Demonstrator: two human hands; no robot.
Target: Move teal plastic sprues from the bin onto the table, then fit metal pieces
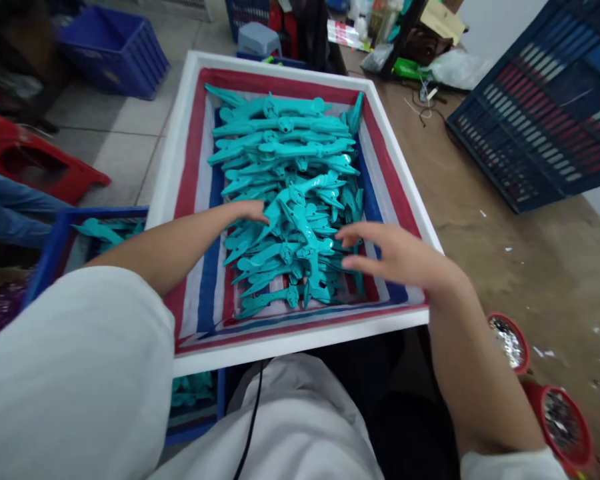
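Observation:
A white-rimmed box (300, 345), lined with red, white and blue striped cloth, stands in front of me. Inside it many long teal plastic parts (285, 125) lie in a heap, stacked roughly crosswise, with the nearer ones more jumbled. My left hand (251, 211) reaches over the left side of the heap, beside a slanted teal part (296, 195); its fingers are mostly hidden, so I cannot see a grip. Over the right side of the heap hovers my right hand (383, 252), thumb and fingers apart, holding nothing. It is slightly blurred.
A blue crate (140, 212) with more teal parts sits at left, below the box. Behind are a purple-blue bin (113, 50) and a grey stool (259, 40). On the brown right-hand surface stand a large blue crate (535, 100) and red bowls (510, 341) of small metal pieces.

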